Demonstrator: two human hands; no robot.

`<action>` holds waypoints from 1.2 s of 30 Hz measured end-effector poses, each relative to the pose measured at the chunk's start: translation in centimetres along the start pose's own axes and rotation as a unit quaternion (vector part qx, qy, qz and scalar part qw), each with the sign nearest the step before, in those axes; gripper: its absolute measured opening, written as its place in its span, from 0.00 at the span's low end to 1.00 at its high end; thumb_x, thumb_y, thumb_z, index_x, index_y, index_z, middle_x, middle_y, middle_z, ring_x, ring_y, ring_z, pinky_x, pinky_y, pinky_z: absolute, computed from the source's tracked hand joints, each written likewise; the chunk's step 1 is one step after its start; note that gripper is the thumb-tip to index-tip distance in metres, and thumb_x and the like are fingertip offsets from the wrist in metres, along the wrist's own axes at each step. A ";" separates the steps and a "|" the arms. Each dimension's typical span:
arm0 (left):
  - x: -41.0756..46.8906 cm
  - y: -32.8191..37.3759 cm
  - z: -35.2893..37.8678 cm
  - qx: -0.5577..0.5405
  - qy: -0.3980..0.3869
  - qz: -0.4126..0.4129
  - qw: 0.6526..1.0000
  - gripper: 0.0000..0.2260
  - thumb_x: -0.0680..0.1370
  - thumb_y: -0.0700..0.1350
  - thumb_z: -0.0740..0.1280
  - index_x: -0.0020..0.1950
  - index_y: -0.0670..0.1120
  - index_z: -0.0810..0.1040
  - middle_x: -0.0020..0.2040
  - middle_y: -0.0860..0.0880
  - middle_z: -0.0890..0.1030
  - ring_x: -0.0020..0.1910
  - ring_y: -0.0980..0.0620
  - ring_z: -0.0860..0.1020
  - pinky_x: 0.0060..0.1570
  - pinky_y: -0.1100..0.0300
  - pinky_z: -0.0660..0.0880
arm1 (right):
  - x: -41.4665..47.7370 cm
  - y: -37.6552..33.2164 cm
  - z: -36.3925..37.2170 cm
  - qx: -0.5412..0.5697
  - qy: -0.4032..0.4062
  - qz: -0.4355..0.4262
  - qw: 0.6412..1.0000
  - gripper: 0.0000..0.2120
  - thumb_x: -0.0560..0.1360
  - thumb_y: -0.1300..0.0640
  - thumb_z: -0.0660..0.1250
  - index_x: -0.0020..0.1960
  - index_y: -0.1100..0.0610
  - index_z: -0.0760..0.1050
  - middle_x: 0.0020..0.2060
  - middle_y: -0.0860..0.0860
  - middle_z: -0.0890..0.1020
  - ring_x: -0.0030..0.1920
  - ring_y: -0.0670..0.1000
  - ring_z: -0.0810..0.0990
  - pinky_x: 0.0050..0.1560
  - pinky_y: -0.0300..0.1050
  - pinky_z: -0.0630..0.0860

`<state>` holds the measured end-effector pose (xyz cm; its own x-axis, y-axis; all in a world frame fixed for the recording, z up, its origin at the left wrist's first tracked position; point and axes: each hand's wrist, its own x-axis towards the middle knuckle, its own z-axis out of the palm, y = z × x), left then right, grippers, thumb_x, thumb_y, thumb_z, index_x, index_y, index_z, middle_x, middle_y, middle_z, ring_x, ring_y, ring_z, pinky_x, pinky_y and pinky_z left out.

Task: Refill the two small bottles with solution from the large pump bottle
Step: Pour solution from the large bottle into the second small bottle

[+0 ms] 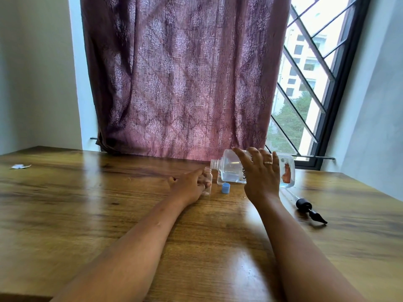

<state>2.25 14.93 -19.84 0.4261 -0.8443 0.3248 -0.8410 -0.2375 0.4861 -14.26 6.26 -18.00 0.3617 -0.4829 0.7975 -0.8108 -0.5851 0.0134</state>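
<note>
My right hand (pixel 260 174) grips the large clear bottle (pixel 231 168), tipped on its side above the table with its open threaded neck pointing left. Clear liquid lies along its lower side. My left hand (pixel 189 186) holds a small clear bottle (pixel 207 180) upright on the table, its open mouth just left of and below the large bottle's neck. A second small bottle (pixel 219 178) stands behind, mostly hidden under the large bottle. A blue cap (pixel 226 188) rests on the table between my hands. The black pump head (pixel 309 210) with its tube lies to the right.
The wooden table (pixel 109 203) runs to a maroon curtain (pixel 185 79) and a barred window (pixel 305 94) behind. A small scrap of paper (pixel 19 166) lies at the far left. The wall (pixel 375 116) closes in on the right.
</note>
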 end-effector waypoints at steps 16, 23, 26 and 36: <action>0.2 -0.2 0.1 -0.003 -0.004 0.006 1.000 0.18 0.79 0.51 0.60 0.69 0.59 0.66 0.68 0.54 0.73 0.70 0.50 0.67 0.65 0.46 0.55 | 0.2 -0.1 -0.3 -0.025 0.011 -0.015 1.000 0.44 0.60 0.73 0.66 0.69 0.43 0.65 0.63 0.53 0.74 0.65 0.61 0.69 0.70 0.55 0.45; 0.1 -0.1 0.1 0.007 -0.003 -0.002 1.000 0.21 0.79 0.50 0.59 0.73 0.55 0.63 0.70 0.53 0.73 0.71 0.50 0.66 0.67 0.46 0.53 | 0.2 -0.1 -0.2 -0.027 0.026 -0.019 0.999 0.43 0.60 0.73 0.65 0.68 0.43 0.66 0.61 0.51 0.75 0.65 0.60 0.71 0.70 0.56 0.48; 0.2 -0.2 0.1 0.008 -0.005 -0.003 1.000 0.22 0.79 0.51 0.59 0.73 0.56 0.62 0.70 0.54 0.73 0.71 0.50 0.66 0.66 0.46 0.53 | 0.2 0.0 -0.2 -0.027 0.022 -0.016 0.999 0.43 0.59 0.73 0.65 0.69 0.42 0.65 0.62 0.51 0.75 0.65 0.60 0.70 0.71 0.56 0.47; 0.5 -0.3 0.3 0.015 -0.003 -0.007 1.000 0.21 0.79 0.52 0.59 0.73 0.56 0.63 0.69 0.55 0.73 0.71 0.50 0.66 0.67 0.46 0.53 | 0.2 -0.1 -0.2 -0.026 0.019 -0.017 0.999 0.43 0.60 0.73 0.65 0.69 0.42 0.64 0.63 0.52 0.74 0.66 0.60 0.69 0.71 0.56 0.47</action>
<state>2.61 14.47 -20.09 0.4368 -0.8435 0.3126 -0.8440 -0.2639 0.4670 -14.20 6.32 -17.70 0.3727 -0.4376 0.8183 -0.8218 -0.5652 0.0721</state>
